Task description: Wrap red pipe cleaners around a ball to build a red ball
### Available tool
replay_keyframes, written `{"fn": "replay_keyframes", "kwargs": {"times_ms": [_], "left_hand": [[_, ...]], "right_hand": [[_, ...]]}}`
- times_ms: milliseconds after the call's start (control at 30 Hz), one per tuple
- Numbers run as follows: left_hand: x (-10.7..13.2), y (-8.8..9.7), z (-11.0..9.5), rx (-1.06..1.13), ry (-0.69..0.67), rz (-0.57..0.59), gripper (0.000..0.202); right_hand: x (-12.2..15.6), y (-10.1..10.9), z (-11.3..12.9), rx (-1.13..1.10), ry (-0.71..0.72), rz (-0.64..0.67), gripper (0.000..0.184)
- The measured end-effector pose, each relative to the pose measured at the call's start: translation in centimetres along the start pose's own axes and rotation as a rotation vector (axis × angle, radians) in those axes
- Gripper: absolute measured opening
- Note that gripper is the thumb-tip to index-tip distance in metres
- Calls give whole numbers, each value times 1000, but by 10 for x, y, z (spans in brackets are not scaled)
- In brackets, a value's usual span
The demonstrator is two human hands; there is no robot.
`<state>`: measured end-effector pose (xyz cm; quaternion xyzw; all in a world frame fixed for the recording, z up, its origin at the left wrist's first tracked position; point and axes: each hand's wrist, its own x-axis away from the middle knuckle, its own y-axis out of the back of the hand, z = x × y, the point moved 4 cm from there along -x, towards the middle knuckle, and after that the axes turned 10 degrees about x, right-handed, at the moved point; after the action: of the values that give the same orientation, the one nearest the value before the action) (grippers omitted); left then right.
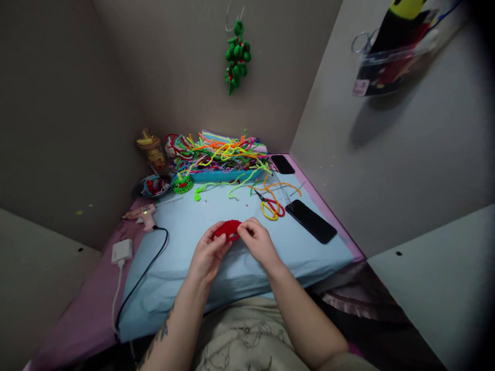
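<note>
Both my hands meet over the light blue mat [185,221] at the middle of the table. Between them is a small red fuzzy piece [229,228], made of coiled pipe cleaner by the look of it. My left hand [208,253] pinches its left edge with curled fingers. My right hand [257,241] grips its right edge, fingers closed over it. Part of the red piece is hidden behind my fingers.
A heap of coloured pipe cleaners [220,152] lies at the back. Scissors [270,206] and a black phone [311,220] lie to the right, a second phone [282,164] further back. A glue gun [143,215], its black cable and a white plug [122,251] are on the left. A green ornament [236,56] hangs on the wall.
</note>
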<state>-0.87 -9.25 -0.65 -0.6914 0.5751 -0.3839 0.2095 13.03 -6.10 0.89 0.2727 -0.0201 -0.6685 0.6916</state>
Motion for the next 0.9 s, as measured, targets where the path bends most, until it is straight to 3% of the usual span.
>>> {"fn": "replay_keyframes", "kwargs": {"times_ms": [167,467,900], "left_hand": [[2,1,1,-60,-142,18,48],[2,4,-6,-109,-214,-84,46],[-3,9,-4,-163,-276,-88,43]], "right_hand": [[2,-7,0,-38,-27,-4,17],[4,-4,9,-10,39,-20,12],[5,1,16,270,153,44,13]]}}
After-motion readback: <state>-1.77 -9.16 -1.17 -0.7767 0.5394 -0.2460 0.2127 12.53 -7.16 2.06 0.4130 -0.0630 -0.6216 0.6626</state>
